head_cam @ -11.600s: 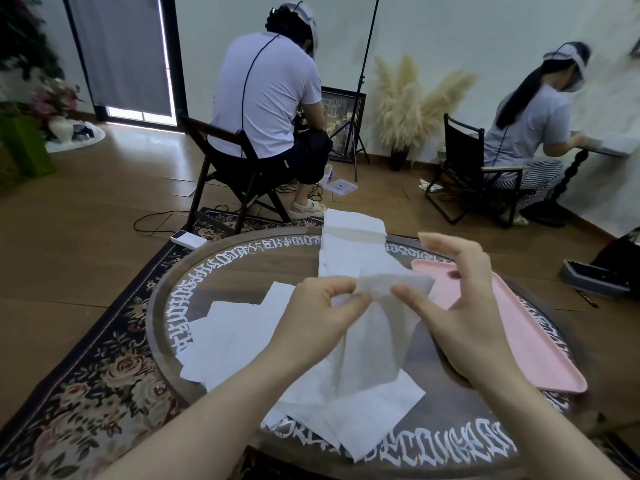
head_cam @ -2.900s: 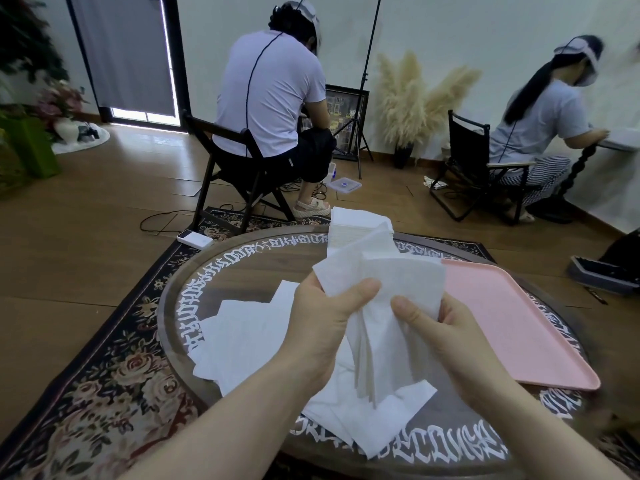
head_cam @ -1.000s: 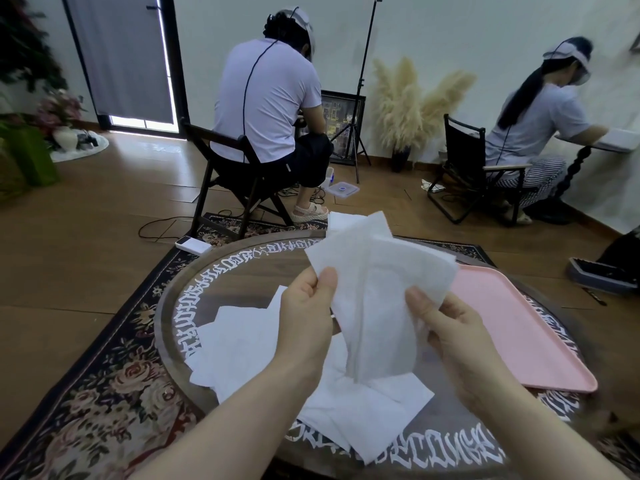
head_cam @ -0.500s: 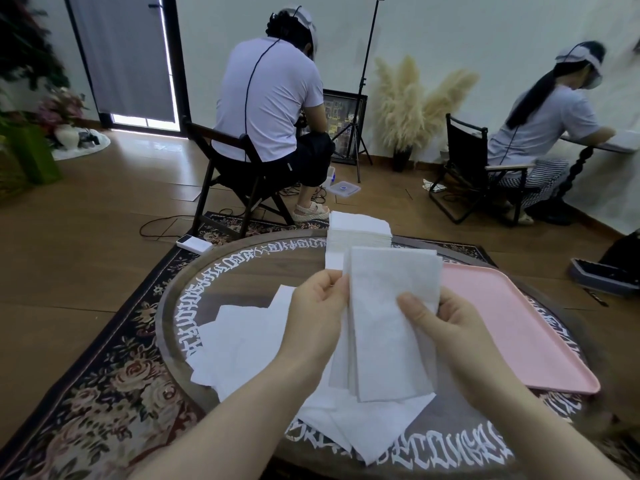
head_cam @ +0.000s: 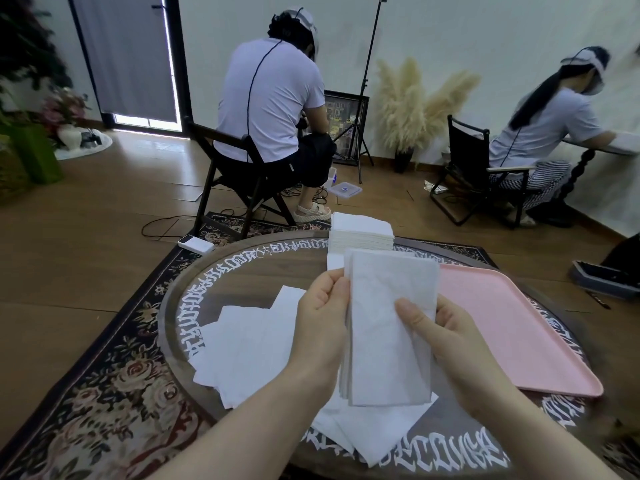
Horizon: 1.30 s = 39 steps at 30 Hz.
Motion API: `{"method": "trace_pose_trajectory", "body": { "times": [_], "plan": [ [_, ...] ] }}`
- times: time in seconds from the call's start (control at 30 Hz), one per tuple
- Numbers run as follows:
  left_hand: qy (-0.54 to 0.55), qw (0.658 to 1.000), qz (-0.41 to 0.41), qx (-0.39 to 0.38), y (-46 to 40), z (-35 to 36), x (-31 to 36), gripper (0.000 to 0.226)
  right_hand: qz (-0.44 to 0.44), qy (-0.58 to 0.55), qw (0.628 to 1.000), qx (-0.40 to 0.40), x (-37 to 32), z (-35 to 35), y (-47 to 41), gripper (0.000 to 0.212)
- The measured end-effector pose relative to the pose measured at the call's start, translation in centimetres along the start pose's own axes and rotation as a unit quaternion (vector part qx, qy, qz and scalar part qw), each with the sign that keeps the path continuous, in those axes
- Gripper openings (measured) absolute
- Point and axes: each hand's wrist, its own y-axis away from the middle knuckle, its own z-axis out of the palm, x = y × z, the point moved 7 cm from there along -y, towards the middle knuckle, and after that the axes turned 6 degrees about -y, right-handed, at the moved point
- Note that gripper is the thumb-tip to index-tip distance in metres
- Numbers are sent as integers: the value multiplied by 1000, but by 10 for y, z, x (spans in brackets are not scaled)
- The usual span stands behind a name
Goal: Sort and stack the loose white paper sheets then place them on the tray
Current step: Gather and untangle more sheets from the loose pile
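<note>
Both my hands hold a folded white paper sheet (head_cam: 388, 327) upright above the round table. My left hand (head_cam: 323, 327) pinches its left edge near the top. My right hand (head_cam: 446, 337) grips its right side, thumb lying across the front. Several loose white sheets (head_cam: 249, 344) lie spread on the table's left and under my hands. A neat stack of white sheets (head_cam: 362, 232) stands at the far edge of the table. The pink tray (head_cam: 512, 327) lies on the right with nothing on it.
The round dark table (head_cam: 263, 271) has white lettering around its rim and stands on a floral rug (head_cam: 104, 393). Two seated people work on chairs beyond the table, at the back and at the far right. A white device (head_cam: 195, 244) lies on the floor.
The sheet, spread open and crumpled a second ago, is now folded into a flat narrow rectangle held straight between both hands. The tray and far stack have not moved.
</note>
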Motion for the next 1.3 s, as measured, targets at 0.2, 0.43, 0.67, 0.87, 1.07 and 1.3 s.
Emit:
{"method": "trace_pose_trajectory", "body": {
  "times": [0.2, 0.43, 0.67, 0.87, 1.07, 1.3],
  "plan": [
    [15, 1000, -7, -23, 0, 2, 0, 23, -14, 14, 1000, 5, -2, 1, 0, 40],
    [6, 999, 2, -34, -1, 3, 1, 22, -27, 33, 999, 7, -3, 0, -1, 39],
    [-2, 999, 11, -35, 0, 2, 2, 22, -27, 36, 999, 19, -3, 0, -1, 38],
    [-3, 999, 12, -44, 1, 3, 1, 24, -29, 39, 998, 31, -5, 0, 1, 39],
    [-10, 995, 57, -77, 5, 9, 8, 29, -42, 42, 997, 38, -7, 0, 2, 39],
    [8, 995, 73, -68, 1, 4, 11, 50, -49, -25, 994, 91, -17, -8, 1, 53]
  ]
}}
